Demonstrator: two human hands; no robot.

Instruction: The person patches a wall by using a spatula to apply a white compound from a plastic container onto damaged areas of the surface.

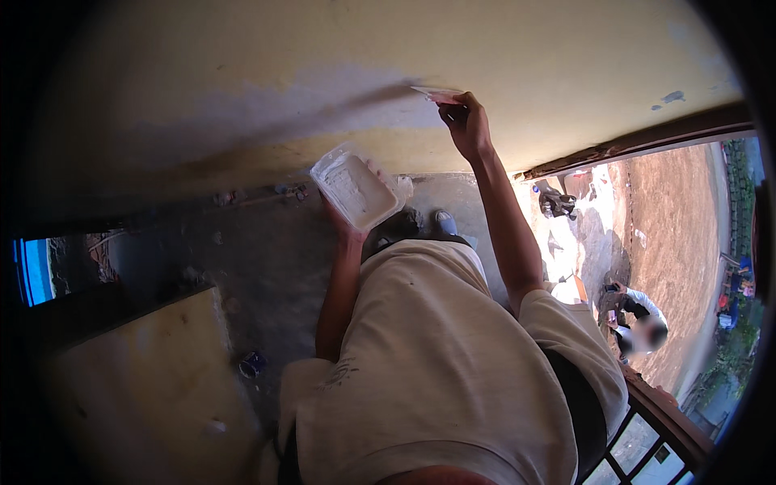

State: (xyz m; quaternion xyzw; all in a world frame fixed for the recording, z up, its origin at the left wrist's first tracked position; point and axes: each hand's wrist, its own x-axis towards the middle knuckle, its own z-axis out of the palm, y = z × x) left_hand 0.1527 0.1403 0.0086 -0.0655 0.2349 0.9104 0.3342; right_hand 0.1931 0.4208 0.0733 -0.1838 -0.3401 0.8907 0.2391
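Observation:
My left hand (343, 225) is closed around a clear plastic tub (356, 192) from below and the side, its fingers partly hidden behind it. Whitish paste coats the inside of the tub. Higher up and to the right, my right hand (469, 133) pinches a thin, pale, flat scraper (435, 94). The scraper's edge is at the yellowish wall (558, 65), seemingly touching it. A smeared, pale lilac patch (323, 101) spreads over the wall to the left of the scraper.
A doorway on the right, edged by a dark wooden frame (638, 144), opens onto bare earth (675, 202). Outside, a person (643, 311) crouches. A dark blue can (252, 364) lies on the grey floor (279, 267) by a low yellow partition (162, 364). Small debris lines the wall's foot.

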